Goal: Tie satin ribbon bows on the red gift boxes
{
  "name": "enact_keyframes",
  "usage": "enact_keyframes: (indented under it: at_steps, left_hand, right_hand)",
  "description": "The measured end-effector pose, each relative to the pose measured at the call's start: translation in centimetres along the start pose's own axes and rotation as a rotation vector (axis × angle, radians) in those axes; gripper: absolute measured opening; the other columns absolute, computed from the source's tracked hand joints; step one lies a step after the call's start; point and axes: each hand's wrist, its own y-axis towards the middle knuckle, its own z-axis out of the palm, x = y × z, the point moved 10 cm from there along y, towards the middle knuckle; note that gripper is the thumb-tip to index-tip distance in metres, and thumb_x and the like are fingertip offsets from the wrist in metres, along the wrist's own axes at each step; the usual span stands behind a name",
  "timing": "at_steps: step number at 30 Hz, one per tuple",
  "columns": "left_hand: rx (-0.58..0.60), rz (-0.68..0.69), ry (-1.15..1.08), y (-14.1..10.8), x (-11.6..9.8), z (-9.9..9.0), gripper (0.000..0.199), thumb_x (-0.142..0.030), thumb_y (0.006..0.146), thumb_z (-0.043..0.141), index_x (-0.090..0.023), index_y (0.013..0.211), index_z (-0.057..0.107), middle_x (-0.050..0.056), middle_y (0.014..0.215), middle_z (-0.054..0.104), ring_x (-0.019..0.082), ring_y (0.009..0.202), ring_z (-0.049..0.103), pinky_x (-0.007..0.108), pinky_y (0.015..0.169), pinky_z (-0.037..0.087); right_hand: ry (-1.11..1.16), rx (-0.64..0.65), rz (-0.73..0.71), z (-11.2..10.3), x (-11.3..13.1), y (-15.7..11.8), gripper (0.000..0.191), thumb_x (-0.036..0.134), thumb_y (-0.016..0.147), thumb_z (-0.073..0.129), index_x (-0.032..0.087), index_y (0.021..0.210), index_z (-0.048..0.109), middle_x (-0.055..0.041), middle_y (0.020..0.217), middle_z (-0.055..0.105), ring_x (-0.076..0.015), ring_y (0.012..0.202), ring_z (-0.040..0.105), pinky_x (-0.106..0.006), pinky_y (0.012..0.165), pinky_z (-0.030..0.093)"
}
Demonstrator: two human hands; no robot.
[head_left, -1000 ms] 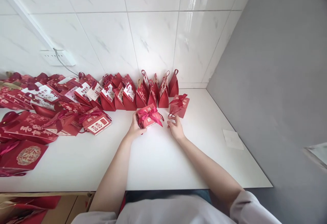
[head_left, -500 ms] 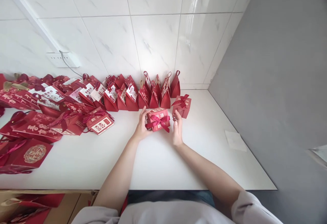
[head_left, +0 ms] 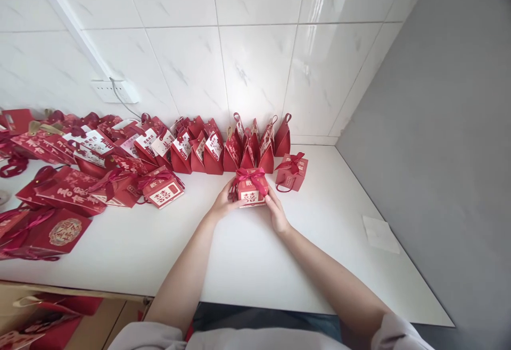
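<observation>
Between my two hands is a red gift box (head_left: 250, 197) with a ribbon bow on top and a white panel with red characters facing me. My left hand (head_left: 223, 201) grips its left side. On the right side, my right hand (head_left: 276, 211) presses its fingers against the box near the ribbon. A second red gift box (head_left: 292, 172) with a bow stands on the table just beyond my right hand, untouched. Behind the held box, a row of pointed red gift boxes (head_left: 248, 150) with ribbon loops stands by the wall.
Many more red boxes (head_left: 72, 190) crowd the left part of the white table (head_left: 255, 265). A white paper square (head_left: 380, 234) lies near the right edge. On the tiled wall is a power socket (head_left: 114, 92) with a cable. An open carton (head_left: 93, 328) sits below at left.
The box in my hands has turned so its white panel now faces me. My right hand, apart from it before, has closed against its right side. The view has shifted slightly.
</observation>
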Motion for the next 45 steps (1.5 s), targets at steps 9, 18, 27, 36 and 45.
enact_keyframes:
  at_steps: [9, 18, 27, 36, 45]
  left_hand:
    - [-0.111, -0.123, -0.036, 0.1, 2.9, -1.0, 0.091, -0.086, 0.079, 0.027, -0.01, 0.114, 0.063, 0.016, 0.089, 0.073, 0.026, 0.071, 0.069, 0.036, 0.061, 0.056]
    - [-0.054, -0.025, 0.006, -0.2, 1.8, -0.4, 0.091, -0.083, 0.081, 0.029, -0.018, 0.143, 0.042, 0.013, 0.102, 0.07, 0.02, 0.067, 0.065, 0.029, 0.055, 0.051]
    - [-0.047, 0.02, -0.046, -0.3, 1.7, -0.8, 0.074, -0.072, 0.09, 0.029, -0.022, 0.141, 0.049, 0.012, 0.115, 0.068, 0.025, 0.089, 0.065, 0.03, 0.067, 0.049]
    - [-0.055, -0.06, -0.063, -0.1, 2.9, -1.4, 0.084, -0.082, 0.081, 0.031, -0.019, 0.128, 0.062, 0.014, 0.108, 0.069, 0.025, 0.09, 0.063, 0.029, 0.061, 0.054]
    - [-0.263, 0.237, 0.125, -1.0, -0.6, -2.0, 0.076, -0.07, 0.089, 0.036, -0.021, 0.148, 0.034, 0.017, 0.133, 0.054, 0.03, 0.116, 0.056, 0.038, 0.082, 0.052]
  right_hand:
    - [0.186, 0.104, -0.069, 0.7, 0.9, 0.0, 0.079, 0.05, 0.092, 0.053, 0.033, 0.156, 0.011, 0.004, 0.164, 0.011, -0.0216, 0.15, 0.016, -0.04, 0.122, 0.019]
    - [0.376, -0.011, -0.06, -0.6, -1.0, 0.5, 0.072, 0.046, 0.092, 0.054, 0.035, 0.153, 0.02, -0.0002, 0.16, 0.027, -0.0263, 0.146, 0.028, -0.047, 0.117, 0.031]
    - [0.402, -0.006, -0.041, -0.8, -1.6, 0.0, 0.083, 0.043, 0.089, 0.061, 0.037, 0.154, 0.011, -0.0047, 0.159, 0.027, -0.0263, 0.142, 0.035, -0.048, 0.113, 0.037]
    - [0.44, -0.021, 0.03, -1.4, -3.0, 0.2, 0.065, 0.047, 0.092, 0.051, 0.03, 0.15, 0.029, -0.0067, 0.152, 0.042, -0.0306, 0.137, 0.043, -0.053, 0.107, 0.042]
    - [0.3, -0.089, -0.106, -1.9, -0.3, -0.5, 0.075, 0.053, 0.089, 0.056, 0.03, 0.152, 0.023, -0.0075, 0.157, 0.031, -0.0311, 0.142, 0.035, -0.053, 0.111, 0.039]
